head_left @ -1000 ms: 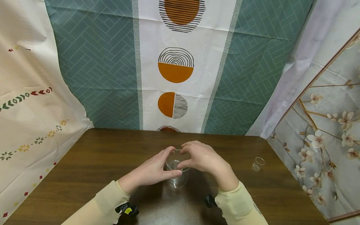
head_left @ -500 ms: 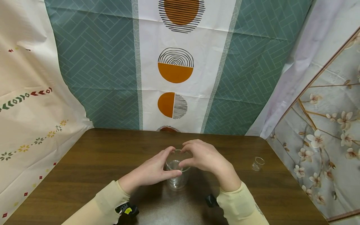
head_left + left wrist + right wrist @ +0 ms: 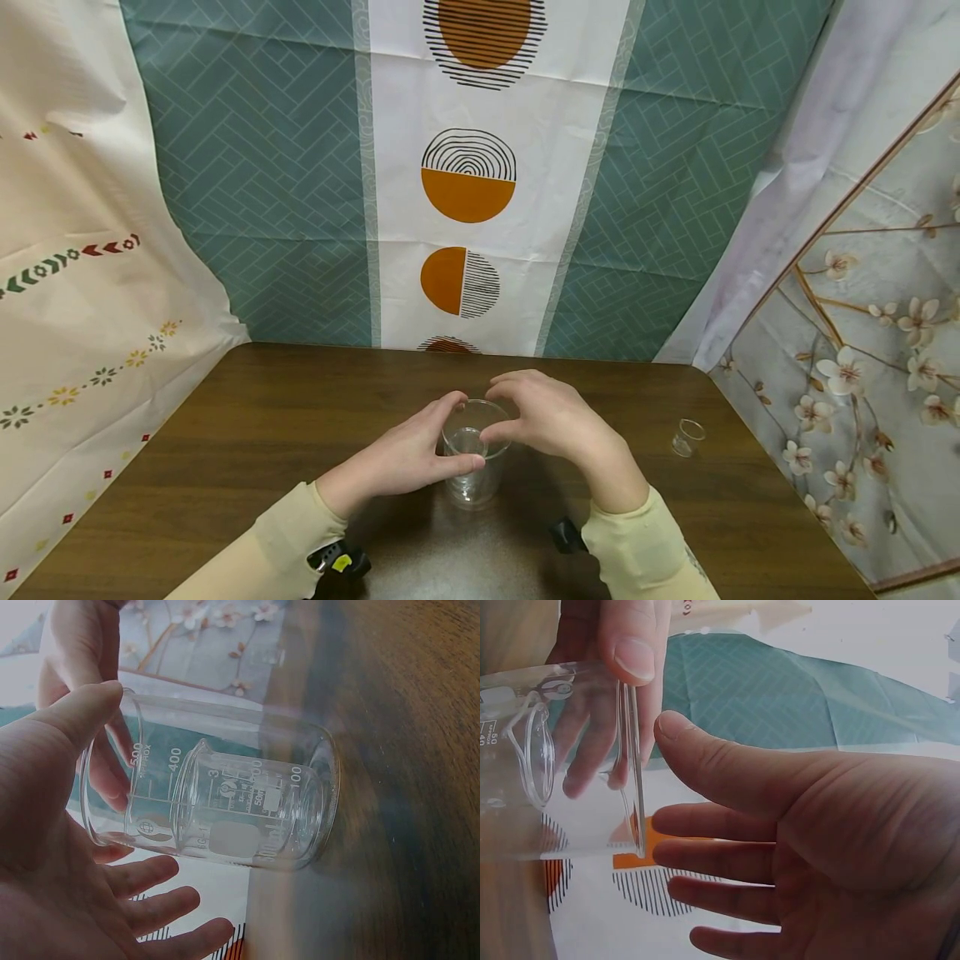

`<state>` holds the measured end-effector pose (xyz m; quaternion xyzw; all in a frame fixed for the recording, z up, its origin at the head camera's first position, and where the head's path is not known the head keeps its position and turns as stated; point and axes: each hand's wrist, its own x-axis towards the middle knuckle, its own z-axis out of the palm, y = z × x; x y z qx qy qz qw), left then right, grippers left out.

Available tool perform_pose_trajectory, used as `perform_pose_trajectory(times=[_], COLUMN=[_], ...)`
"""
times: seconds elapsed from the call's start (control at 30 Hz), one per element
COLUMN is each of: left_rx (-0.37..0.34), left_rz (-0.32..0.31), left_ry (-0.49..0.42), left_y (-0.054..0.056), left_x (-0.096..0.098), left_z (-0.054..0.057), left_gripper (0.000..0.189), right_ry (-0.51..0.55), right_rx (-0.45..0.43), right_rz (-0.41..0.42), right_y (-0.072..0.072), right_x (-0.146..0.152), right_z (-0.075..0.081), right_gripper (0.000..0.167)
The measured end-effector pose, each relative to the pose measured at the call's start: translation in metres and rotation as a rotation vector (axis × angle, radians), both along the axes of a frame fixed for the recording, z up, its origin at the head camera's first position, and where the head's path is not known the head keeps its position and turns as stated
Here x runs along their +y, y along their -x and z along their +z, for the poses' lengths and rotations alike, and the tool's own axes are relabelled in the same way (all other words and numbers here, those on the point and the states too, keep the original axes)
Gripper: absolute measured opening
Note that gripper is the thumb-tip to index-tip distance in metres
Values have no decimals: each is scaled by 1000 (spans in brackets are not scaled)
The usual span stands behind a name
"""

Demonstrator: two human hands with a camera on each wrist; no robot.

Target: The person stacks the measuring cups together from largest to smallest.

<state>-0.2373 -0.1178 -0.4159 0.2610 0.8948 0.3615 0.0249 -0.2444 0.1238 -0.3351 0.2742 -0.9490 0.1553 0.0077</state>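
A large glass beaker [image 3: 483, 492] stands upright on the table in the middle, its scale marked up to 500 in the left wrist view. Inside it sits a smaller glass beaker [image 3: 247, 806], also upright. My left hand [image 3: 401, 454] grips the large beaker at its rim, thumb on the near side and index finger on the far side; its other fingers spread out in the left wrist view. My right hand [image 3: 555, 421] hovers at the right of the rim with thumb and fingers apart. In the right wrist view nothing is between them, and a small gap separates them from the glass.
A small glass vessel [image 3: 687, 437] stands alone toward the right of the brown wooden table [image 3: 300, 400]. Patterned cloths hang at the back and both sides. A black wrist device [image 3: 566, 536] is under each sleeve.
My right hand has drawn slightly to the right, away from the rim, and its fingers have spread from it. The left hand and the beakers have stayed in place.
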Motion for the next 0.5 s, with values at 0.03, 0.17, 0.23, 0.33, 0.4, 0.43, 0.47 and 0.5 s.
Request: perform_pose_trajectory(times=[0.03, 0.17, 0.23, 0.33, 0.4, 0.43, 0.47, 0.5], left_rx=[5, 13, 12, 7, 4, 1, -2, -5], left_rz=[-1, 1, 3, 3, 2, 2, 1, 1], left_ry=[-1, 8, 11, 10, 8, 7, 5, 4], left_y=[0, 0, 0, 0, 0, 0, 0, 0], left_x=[0, 0, 0, 0, 0, 0, 0, 0], left_z=[0, 0, 0, 0, 0, 0, 1, 1], left_gripper=[87, 88, 89, 89, 91, 92, 93, 94], right_ry=[1, 8, 12, 16, 16, 15, 14, 14], right_rx=[2, 2, 4, 8, 12, 14, 16, 17], right_rz=[1, 1, -2, -7, -9, -10, -9, -10], right_y=[0, 0, 0, -1, -1, -1, -1, -1], right_x=[0, 1, 2, 2, 3, 3, 3, 3], right_z=[0, 0, 1, 1, 1, 1, 1, 1], right_gripper=[52, 55, 57, 58, 60, 61, 62, 63])
